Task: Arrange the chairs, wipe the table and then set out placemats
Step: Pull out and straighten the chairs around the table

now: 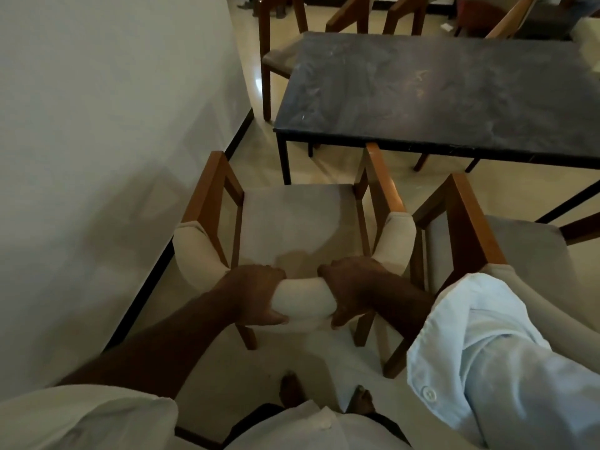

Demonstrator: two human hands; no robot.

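Head camera looks down on a wooden armchair (298,222) with beige cushions. Both of the person's grips are curled round its padded backrest (303,295). The left grip (256,293) and right grip (352,292) each have fingers over the top and thumb underneath, with a short stretch of padding bare between them. The armchair stands on the floor (227,362) off the near left corner of the dark counter (454,92), its seat facing the near edge and not tucked under. A pale wall (97,125) runs close along its left side. A second armchair (519,248) stands just beside it on the right, also clear of the near edge. More chairs (279,56) line the counter's left end and far edge. The counter top looks smeared, and no cloth or placemat is in view.

This appears to be the chair-arranging step, the first of three. The next move likely calls for a straight push towards the near edge, keeping the armrests off the counter's corner leg (285,160) and the neighbouring chair.
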